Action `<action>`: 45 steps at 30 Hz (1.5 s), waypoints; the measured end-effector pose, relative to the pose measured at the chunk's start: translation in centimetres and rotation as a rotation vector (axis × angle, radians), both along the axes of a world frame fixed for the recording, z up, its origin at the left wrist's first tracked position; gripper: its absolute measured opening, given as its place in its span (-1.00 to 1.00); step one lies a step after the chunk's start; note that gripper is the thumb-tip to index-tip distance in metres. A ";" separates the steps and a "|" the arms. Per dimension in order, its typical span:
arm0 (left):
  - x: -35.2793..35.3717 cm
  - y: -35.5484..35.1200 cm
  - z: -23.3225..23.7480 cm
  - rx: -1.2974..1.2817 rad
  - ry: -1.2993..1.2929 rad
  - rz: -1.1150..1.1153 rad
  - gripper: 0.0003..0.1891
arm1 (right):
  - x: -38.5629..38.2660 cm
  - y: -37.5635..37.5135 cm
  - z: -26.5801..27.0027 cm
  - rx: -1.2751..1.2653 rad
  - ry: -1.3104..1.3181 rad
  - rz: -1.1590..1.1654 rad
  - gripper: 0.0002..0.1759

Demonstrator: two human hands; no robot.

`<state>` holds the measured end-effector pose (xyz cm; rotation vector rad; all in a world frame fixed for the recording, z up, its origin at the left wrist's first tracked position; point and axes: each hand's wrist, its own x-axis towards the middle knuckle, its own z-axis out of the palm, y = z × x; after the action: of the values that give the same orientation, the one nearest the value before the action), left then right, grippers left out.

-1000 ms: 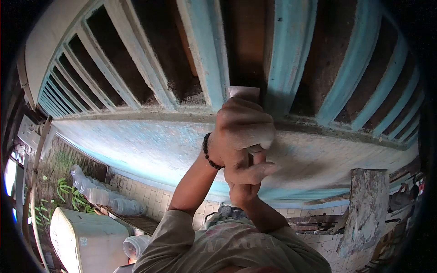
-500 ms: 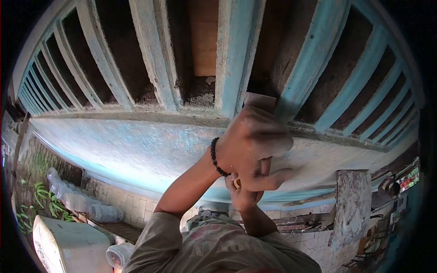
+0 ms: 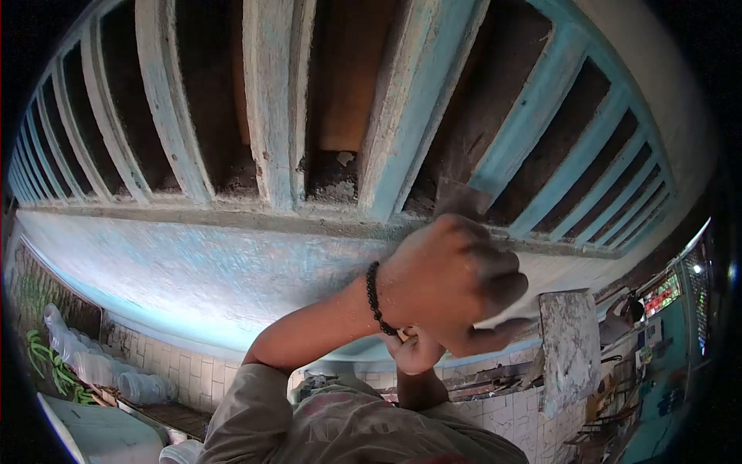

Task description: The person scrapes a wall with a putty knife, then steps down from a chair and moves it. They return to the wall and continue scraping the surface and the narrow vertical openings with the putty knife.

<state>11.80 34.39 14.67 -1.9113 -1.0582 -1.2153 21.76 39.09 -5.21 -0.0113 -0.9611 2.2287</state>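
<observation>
My left hand (image 3: 456, 286), with a dark beaded bracelet at its wrist, is closed round a flat, thin scraper-like blade (image 3: 464, 198). The blade stands out above the knuckles and lies against the foot of a blue-painted bar (image 3: 514, 127), at the ledge (image 3: 309, 226). Its handle is hidden in the fist. Below that wrist, my right hand (image 3: 417, 352) is curled and partly covered by the left one. A small yellowish thing shows at its fingers, too small to name. Worn blue and white paint covers the bars and the wall (image 3: 193, 267).
Clear plastic containers (image 3: 100, 359) and a pale box (image 3: 100, 433) are at the lower left. A worn board (image 3: 570, 348) stands at the right, with wood pieces beside it. A person (image 3: 618, 317) is in the right background.
The view has shifted, with the bars tilting. My left hand and the blade have moved right along the ledge, to the foot of the blue bar. My right hand remains below the left wrist.
</observation>
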 end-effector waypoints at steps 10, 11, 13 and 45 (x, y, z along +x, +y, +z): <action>-1.7 0.1 -4.4 -0.045 -0.144 0.009 -0.68 | -0.1 -1.1 -3.2 0.072 -0.014 -0.071 -0.50; -1.8 0.2 -4.1 -0.031 -0.134 0.011 -0.68 | -0.2 -1.1 -3.2 0.154 -0.024 -0.136 -0.49; -2.0 0.1 -3.0 -0.060 -0.123 0.063 -0.69 | -0.5 -1.2 -1.2 0.056 -0.036 -0.100 -0.48; -1.4 0.1 -3.8 -0.075 -0.207 -0.011 -0.64 | 1.7 -0.9 1.5 1.129 -0.155 -0.566 -0.50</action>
<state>10.38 34.47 10.84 -1.8792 -1.2170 -1.4223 23.51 38.15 -3.70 0.0498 -1.8902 0.9831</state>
